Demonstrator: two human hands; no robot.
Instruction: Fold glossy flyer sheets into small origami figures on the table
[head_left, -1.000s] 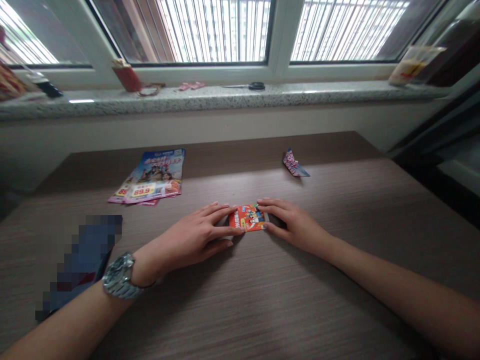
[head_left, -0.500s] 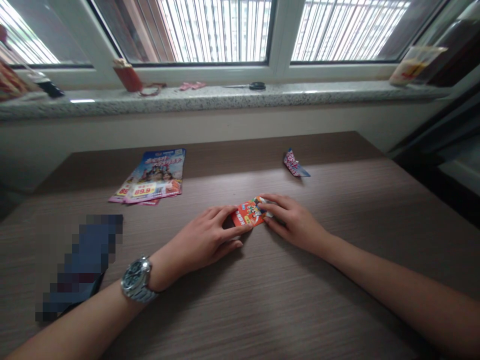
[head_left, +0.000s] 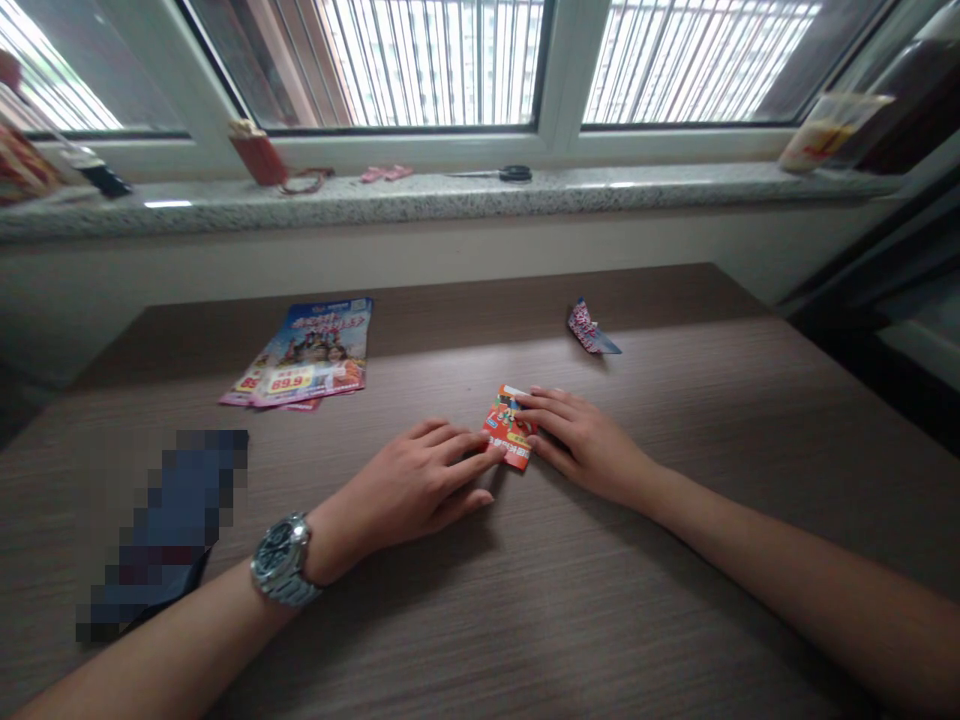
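Observation:
A small folded flyer, red-orange with printed figures, lies on the table between my hands. My left hand, a metal watch at its wrist, has its fingers stretched out and its fingertips touching the lower left part of the paper. From the other side, my right hand holds the flyer's right edge, fingers on top and thumb lower down; part of the print is covered there. Beyond my right hand stands a folded paper boat with blue and pink print.
Several printed flyers lie stacked at the back left of the wooden table. A blurred-out dark blue object is beside my left forearm. Scissors, a red container and a plastic cup rest on the stone windowsill.
The folded flyer has turned on the table, so its long side now runs more away from me. My left fingers have shifted slightly right along it; my right hand has barely moved.

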